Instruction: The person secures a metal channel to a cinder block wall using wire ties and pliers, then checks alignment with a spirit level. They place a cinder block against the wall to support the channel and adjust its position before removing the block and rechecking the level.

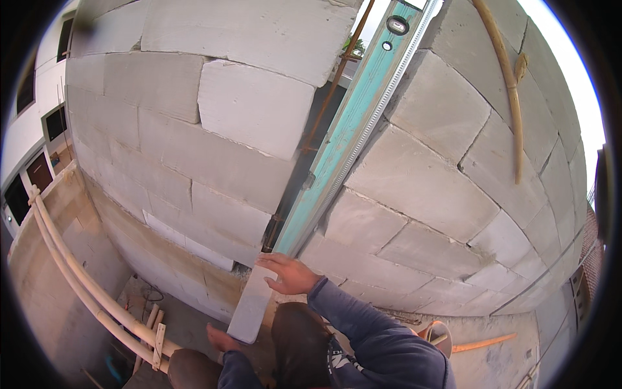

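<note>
My right hand (290, 273) lies across the upper end of a flat grey board-like piece (251, 310), fingers stretched out and thumb apart. The piece slants down towards me and ends in a rounded corner. Beside its lower left edge is my left hand (222, 339), partly cut off by my sleeve, with its visible fingers apart. I cannot tell if it touches the piece. Just beyond my right hand, a long teal spirit level (353, 110) rises along the gap between two block walls. A perforated metal strip (376, 107) runs along its right side.
Pale block walls stand left (253, 104) and right (414, 155). A rusty rod (322, 117) runs up the gap. Wooden poles (84, 282) form a rail at lower left. A curved stick (508, 78) leans on the right wall. An orange container (440, 337) sits by my right elbow.
</note>
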Available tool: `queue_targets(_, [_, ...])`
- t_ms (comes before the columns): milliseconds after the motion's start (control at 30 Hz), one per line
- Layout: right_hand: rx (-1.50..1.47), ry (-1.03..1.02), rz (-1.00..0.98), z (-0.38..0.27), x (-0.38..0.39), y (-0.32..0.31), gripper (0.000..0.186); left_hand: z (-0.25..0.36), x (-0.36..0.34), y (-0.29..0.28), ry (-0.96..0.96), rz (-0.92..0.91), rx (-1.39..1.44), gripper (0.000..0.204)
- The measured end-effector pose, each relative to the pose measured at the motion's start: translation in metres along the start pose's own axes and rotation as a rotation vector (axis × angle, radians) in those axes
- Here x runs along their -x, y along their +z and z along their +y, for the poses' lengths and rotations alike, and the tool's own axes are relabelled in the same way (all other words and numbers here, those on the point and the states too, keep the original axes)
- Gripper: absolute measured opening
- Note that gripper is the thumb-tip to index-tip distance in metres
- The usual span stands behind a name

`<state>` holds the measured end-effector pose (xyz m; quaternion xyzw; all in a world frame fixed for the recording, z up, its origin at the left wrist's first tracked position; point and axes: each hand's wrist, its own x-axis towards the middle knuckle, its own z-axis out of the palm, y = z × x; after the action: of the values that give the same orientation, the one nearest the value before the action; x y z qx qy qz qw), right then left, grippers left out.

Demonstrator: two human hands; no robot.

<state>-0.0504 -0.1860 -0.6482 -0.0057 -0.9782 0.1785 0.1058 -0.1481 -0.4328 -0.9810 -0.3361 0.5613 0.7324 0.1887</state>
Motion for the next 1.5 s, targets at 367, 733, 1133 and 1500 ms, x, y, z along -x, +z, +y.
queue_targets(367, [0.38,-0.089,1.181,-0.026,-0.065,-0.371,0.07,0.075,0.129,0.057,1.022,-0.478,-1.164,0.079])
queue_targets(733, [0.428,-0.073,1.114,-0.019,-0.077,-0.374,0.077,0.048,0.126,0.055,1.028,-0.504,-1.344,0.102])
queue_targets(1133, [0.379,-0.087,1.069,-0.02,-0.076,-0.376,0.093,0.052,0.132,0.056,1.027,-0.507,-1.386,0.108])
queue_targets(1500, [0.346,-0.021,1.104,-0.04,-0.087,-0.378,0.095,0.046,0.129,0.055,1.07,-0.441,-1.38,0.109])
